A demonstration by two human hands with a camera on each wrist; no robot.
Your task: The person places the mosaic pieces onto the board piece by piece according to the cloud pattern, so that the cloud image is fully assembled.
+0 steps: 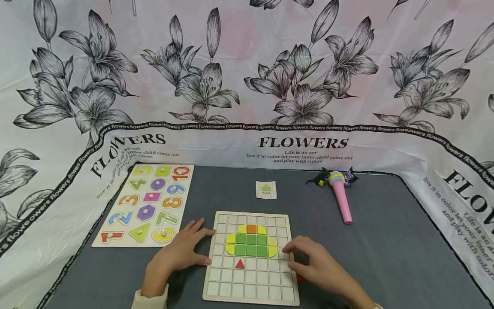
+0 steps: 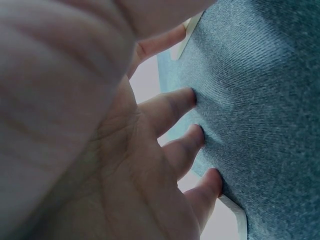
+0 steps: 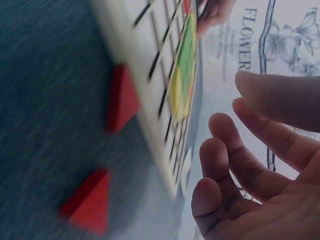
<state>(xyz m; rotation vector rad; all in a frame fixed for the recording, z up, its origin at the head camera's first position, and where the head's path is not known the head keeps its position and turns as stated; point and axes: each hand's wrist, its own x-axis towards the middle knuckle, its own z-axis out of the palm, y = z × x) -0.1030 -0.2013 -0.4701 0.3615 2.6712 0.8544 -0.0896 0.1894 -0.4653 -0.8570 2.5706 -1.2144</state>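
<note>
A wooden grid board point(image 1: 251, 288) lies on the grey mat. It carries a figure of green, yellow and orange tiles point(image 1: 251, 245), with one red triangle point(image 1: 239, 264) below them. My left hand point(image 1: 194, 246) lies flat on the mat, its fingers point(image 2: 172, 107) spread against the board's left edge. At the board's right edge my right hand point(image 1: 298, 258) hovers, its fingers point(image 3: 235, 150) loosely bent and holding nothing. Two loose red triangles point(image 3: 121, 100) point(image 3: 90, 201) lie on the mat beside that edge, just under this hand. Only a red sliver point(image 1: 299, 278) of them shows in the head view.
A small pattern card point(image 1: 266, 189) lies beyond the board. A pink toy microphone point(image 1: 341, 201) sits at the back right, and a number-and-shape puzzle point(image 1: 148, 204) at the left. The flower-print cloth point(image 1: 247, 86) walls in the grey mat point(image 1: 386, 257) on three sides.
</note>
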